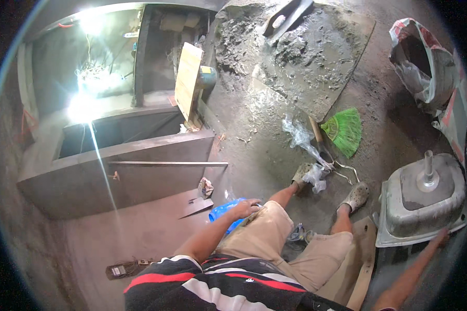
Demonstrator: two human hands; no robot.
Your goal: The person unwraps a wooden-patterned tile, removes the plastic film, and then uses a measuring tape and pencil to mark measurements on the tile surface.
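A steel sink (399, 215) lies upside down at the right, its drain pipe (428, 173) pointing up. My right hand (441, 238) is closed on its near rim, the arm stretched out to the side; the fingers show only in part. Beside my left knee, my left hand (245, 208) rests with the fingers extended and nothing held. Just under that hand is a blue plastic container (224, 211), partly hidden by the forearm. A trowel-like flat metal blade (197, 207) lies to the left of it.
Wet mortar (316, 57) covers a board ahead, a shovel blade (290, 18) on it. A green broom (343, 132) and clear plastic (298, 132) lie before my feet. Sacks (423, 67) stand at far right. A concrete counter (119, 181) runs along the left beneath bright lamps.
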